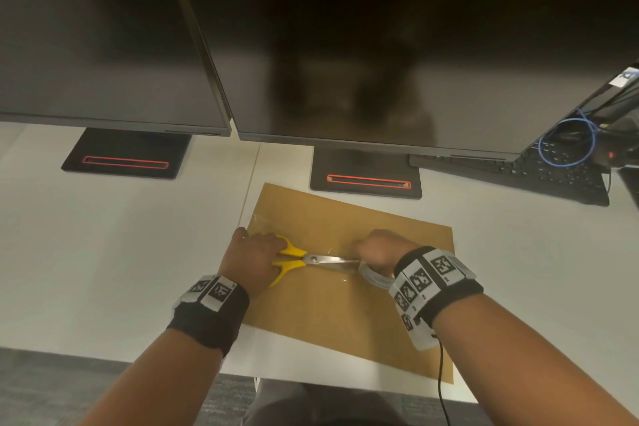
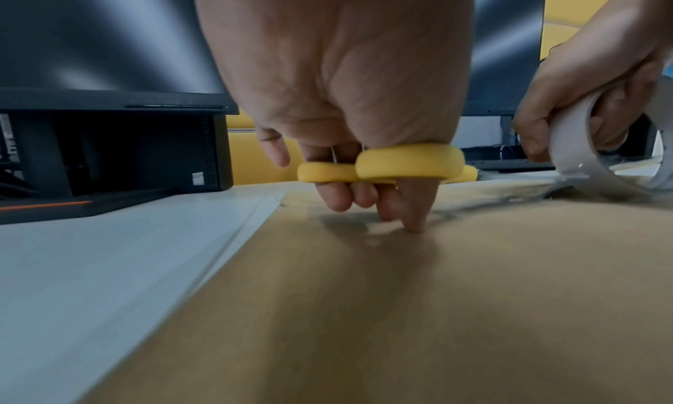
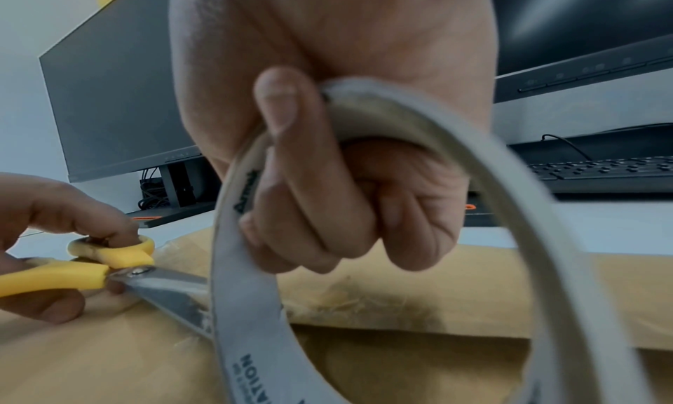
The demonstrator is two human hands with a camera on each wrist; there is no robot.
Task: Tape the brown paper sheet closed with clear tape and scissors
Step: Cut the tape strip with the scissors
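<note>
A brown paper sheet (image 1: 345, 315) lies flat on the white desk, with a strip of clear tape (image 1: 301, 235) stretched across it. My left hand (image 1: 254, 258) grips the yellow-handled scissors (image 1: 297, 258), fingers through the loops (image 2: 404, 162), one fingertip touching the paper. The steel blades (image 3: 171, 298) point right and meet the tape beside the roll. My right hand (image 1: 380, 252) grips the grey-white tape roll (image 3: 455, 237), fingers curled through its core, holding it just above the paper (image 3: 400, 352).
Two dark monitors (image 1: 380, 45) stand behind the sheet on black bases (image 1: 366, 180) with red slots. A black keyboard (image 1: 539, 176) and a coiled blue cable (image 1: 567, 145) lie at the back right. The desk's front edge (image 1: 311, 380) runs just below the paper.
</note>
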